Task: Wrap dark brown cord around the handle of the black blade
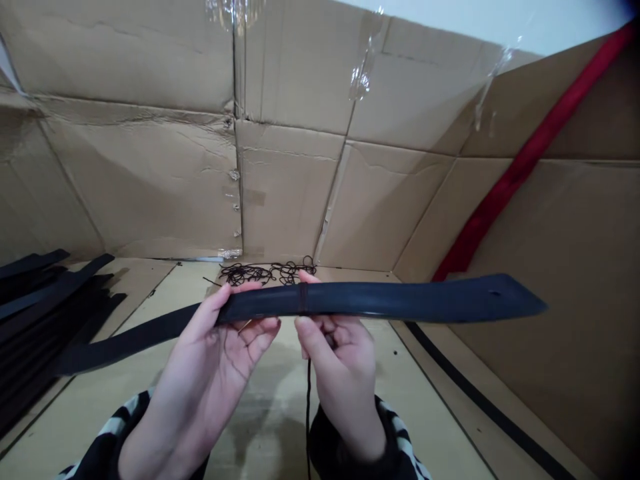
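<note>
Two bare hands over a cardboard-lined box (280, 400), seen from above. The left hand (213, 353) and the right hand (345, 380) each grip a flat black belt strap (380, 300) held across the view, its punched hole (495, 293) near the right end. A thin dark cord (303, 297) wraps the strap between the hands, and a similar strand (309, 407) hangs below the right hand (where it starts is hidden). Beyond lies a tangle of black cord (267, 272); at left, a pile of black straps (50, 313); at right, a red strip (520, 167) along the cardboard wall
</note>
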`<state>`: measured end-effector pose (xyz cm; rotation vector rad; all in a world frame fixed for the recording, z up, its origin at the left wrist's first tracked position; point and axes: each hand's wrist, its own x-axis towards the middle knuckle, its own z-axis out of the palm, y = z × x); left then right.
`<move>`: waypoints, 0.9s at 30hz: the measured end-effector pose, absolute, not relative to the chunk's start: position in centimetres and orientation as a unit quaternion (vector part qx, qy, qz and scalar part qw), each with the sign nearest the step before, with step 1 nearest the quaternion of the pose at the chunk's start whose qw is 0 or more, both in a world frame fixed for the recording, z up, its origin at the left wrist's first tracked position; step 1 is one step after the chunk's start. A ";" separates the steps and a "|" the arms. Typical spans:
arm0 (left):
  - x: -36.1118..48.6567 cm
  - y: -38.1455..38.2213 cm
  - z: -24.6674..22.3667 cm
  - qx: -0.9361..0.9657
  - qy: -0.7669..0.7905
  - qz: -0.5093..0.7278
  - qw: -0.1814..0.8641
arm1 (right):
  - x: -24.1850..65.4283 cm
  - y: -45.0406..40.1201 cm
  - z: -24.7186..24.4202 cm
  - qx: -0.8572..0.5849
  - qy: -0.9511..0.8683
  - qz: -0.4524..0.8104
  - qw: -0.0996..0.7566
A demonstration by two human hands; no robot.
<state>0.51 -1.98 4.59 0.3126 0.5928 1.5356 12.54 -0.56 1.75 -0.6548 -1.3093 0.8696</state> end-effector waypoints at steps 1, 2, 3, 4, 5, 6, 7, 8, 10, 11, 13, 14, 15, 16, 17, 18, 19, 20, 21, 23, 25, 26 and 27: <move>0.4 -2.0 4.6 0.143 0.252 0.675 0.678 | 12.6 -0.7 1.9 -0.286 -0.580 0.378 0.663; 0.3 -2.1 4.5 0.157 0.239 0.663 0.692 | 12.7 -0.8 2.0 -0.286 -0.580 0.367 0.669; 0.1 -2.2 4.3 0.183 0.223 0.640 0.712 | 12.8 -1.0 2.1 -0.289 -0.578 0.354 0.676; -0.1 -2.3 4.0 0.224 0.205 0.604 0.737 | 13.0 -1.1 2.1 -0.293 -0.577 0.342 0.681; -0.3 -2.5 3.6 0.277 0.187 0.559 0.759 | 13.1 -1.1 2.2 -0.298 -0.577 0.333 0.683; -0.6 -2.7 3.1 0.339 0.173 0.503 0.776 | 13.3 -1.1 2.2 -0.302 -0.578 0.324 0.685; -0.7 -3.0 2.6 0.401 0.167 0.452 0.780 | 13.5 -1.1 2.2 -0.304 -0.581 0.316 0.686; -0.9 -3.2 2.2 0.455 0.168 0.413 0.771 | 13.7 -1.1 2.1 -0.304 -0.584 0.308 0.687; -0.8 -3.7 1.6 0.517 0.191 0.381 0.742 | 14.1 -1.1 2.0 -0.303 -0.589 0.291 0.691; -0.7 -3.9 1.6 0.531 0.205 0.386 0.726 | 14.3 -1.2 1.9 -0.304 -0.589 0.283 0.693; -0.4 -3.9 2.0 0.540 0.226 0.420 0.693 | 14.5 -1.3 1.7 -0.309 -0.588 0.280 0.693; -0.3 -3.9 2.4 0.545 0.233 0.438 0.676 | 14.6 -1.5 1.7 -0.310 -0.588 0.285 0.691; -0.2 -3.8 2.8 0.549 0.239 0.454 0.659 | 14.6 -1.6 1.6 -0.307 -0.589 0.298 0.685; -0.1 -3.6 3.2 0.553 0.244 0.470 0.643 | 14.6 -1.7 1.6 -0.302 -0.588 0.315 0.681; -0.1 -3.5 3.7 0.557 0.248 0.485 0.628 | 14.6 -1.9 1.6 -0.294 -0.585 0.337 0.677; -0.1 -3.3 4.0 0.559 0.251 0.499 0.613 | 14.5 -2.0 1.7 -0.283 -0.579 0.360 0.674; -0.1 -3.2 4.2 0.561 0.254 0.512 0.598 | 14.4 -2.1 1.7 -0.272 -0.573 0.381 0.673; -0.1 -3.1 4.4 0.563 0.257 0.525 0.585 | 14.3 -2.2 1.8 -0.261 -0.566 0.397 0.674; 0.0 -3.0 4.4 0.564 0.259 0.537 0.571 | 14.1 -2.3 1.9 -0.252 -0.561 0.411 0.673; 0.1 -3.0 4.1 0.571 0.264 0.560 0.540 | 14.0 -2.3 2.0 -0.241 -0.556 0.429 0.670; 0.2 -2.9 3.6 0.587 0.272 0.580 0.495 | 14.0 -2.3 2.1 -0.249 -0.562 0.425 0.664; 0.2 -2.9 3.3 0.604 0.279 0.587 0.461 | 14.1 -2.2 2.2 -0.260 -0.570 0.414 0.660; 0.2 -2.9 3.0 0.625 0.289 0.589 0.423 | 14.2 -2.1 2.4 -0.273 -0.580 0.399 0.655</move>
